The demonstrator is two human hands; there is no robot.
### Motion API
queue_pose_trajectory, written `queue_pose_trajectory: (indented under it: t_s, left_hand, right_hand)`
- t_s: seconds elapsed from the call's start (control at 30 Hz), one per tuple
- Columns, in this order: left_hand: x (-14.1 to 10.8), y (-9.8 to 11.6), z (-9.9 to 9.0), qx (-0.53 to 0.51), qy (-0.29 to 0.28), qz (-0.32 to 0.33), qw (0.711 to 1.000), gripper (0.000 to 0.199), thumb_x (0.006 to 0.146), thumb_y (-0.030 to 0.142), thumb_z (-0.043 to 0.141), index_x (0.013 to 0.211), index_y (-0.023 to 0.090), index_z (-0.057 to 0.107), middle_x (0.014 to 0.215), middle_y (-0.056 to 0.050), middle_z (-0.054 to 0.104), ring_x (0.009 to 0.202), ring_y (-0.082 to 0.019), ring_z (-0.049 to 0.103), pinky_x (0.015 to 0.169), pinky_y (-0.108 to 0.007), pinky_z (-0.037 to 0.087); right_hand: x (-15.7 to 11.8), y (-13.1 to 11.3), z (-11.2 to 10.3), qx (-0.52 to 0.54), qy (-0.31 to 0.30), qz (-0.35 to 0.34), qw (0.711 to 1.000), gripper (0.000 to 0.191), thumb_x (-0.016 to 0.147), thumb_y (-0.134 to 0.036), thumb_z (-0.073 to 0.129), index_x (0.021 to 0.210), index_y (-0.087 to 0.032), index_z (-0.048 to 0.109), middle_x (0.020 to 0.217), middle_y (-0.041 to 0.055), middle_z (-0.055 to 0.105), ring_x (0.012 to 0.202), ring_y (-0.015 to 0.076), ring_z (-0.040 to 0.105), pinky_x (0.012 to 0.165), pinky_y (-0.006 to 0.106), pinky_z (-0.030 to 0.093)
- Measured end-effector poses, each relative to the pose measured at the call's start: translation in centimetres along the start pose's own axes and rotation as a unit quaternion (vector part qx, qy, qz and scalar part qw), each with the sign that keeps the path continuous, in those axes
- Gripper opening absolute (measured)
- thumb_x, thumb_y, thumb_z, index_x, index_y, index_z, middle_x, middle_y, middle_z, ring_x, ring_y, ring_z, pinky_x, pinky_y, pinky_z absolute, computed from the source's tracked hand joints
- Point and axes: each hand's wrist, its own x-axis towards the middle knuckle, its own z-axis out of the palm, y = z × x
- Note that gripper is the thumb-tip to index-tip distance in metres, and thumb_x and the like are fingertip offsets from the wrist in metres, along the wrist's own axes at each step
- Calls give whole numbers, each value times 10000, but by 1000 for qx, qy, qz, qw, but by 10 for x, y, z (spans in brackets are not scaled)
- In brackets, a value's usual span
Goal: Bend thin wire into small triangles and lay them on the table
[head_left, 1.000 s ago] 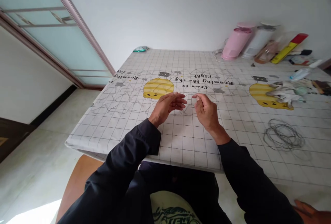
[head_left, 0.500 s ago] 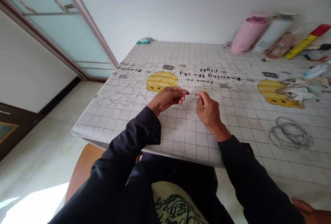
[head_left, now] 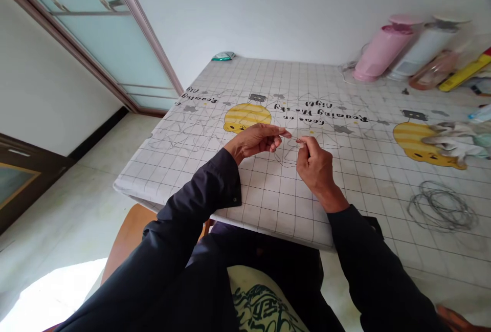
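Over the table's front middle, my left hand pinches thumb against forefinger, its other fingers curled. A short gap away, my right hand is closed, thumb and forefinger pressed together at the tip. A thin grey strand loops faintly below and between the fingertips; it seems to run up to both pinches, though its ends are too fine to see. More loose strand lies in wide curves across the cloth left of my hands. To the right rests a tangled coil of similar grey strand.
A white checked tablecloth with yellow bear prints covers the table. Along the wall stand a pink cylinder, a white one and a yellow-and-red object. A crumpled cloth lies right. Another person's hand shows at bottom right.
The view has swung slightly, shifting the table scene to the right. My hands stay close together in nearly the same pinched poses, the left fingertips slightly more extended.
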Motion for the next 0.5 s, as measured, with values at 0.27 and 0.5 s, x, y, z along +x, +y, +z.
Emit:
queue_pose_trajectory:
  t_s: [0.27, 0.5]
  left_hand:
    - [-4, 6, -2, 0, 9, -15, 1000, 303, 1136, 299, 642, 1104, 50, 811, 725, -71, 737, 591, -93, 646, 587, -218, 480]
    - [-6, 6, -1, 23, -9, -34, 999, 159, 909, 191, 922, 984, 77, 841, 640, -24, 674, 532, -60, 546, 550, -216, 413]
  right_hand:
    - [-1, 2, 1, -32, 34, -25, 999, 309, 1091, -247, 459, 1149, -209, 760, 953, 81, 848, 618, 183, 691, 626, 321, 511]
    - [-4, 2, -2, -32, 4, -15, 999, 363, 1120, -287, 432, 1201, -224, 780, 985, 95, 845, 712, 219, 732, 702, 362, 554]
